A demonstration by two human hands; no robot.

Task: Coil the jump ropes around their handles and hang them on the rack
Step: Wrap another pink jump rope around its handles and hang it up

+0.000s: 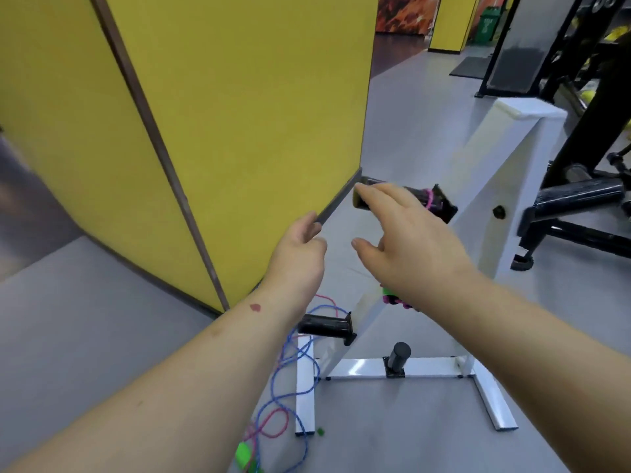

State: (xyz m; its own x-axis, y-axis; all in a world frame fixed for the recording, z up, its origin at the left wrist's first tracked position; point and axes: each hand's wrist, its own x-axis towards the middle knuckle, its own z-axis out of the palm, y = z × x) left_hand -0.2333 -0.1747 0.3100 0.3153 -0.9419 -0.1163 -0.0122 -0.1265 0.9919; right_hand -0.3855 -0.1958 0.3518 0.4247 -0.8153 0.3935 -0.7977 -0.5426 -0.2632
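A white slanted rack (491, 172) stands on the floor with black pegs sticking out of it. On the upper peg (409, 196) hangs a pink rope loop (431, 199). My right hand (406, 240) hovers in front of that peg, fingers spread, holding nothing. My left hand (300, 247) is to its left, also open and empty. A coiled rope with a green handle (392, 297) shows just under my right wrist, by the middle of the rack. Loose blue and pink ropes (283, 380) with a green handle (244, 454) lie on the floor at the rack's foot.
A yellow pillar (211, 107) rises close on the left. The lower peg (324, 326) and a short upright peg (397, 356) stick out near the rack's base. Black gym machines (577, 196) stand on the right. The floor is grey.
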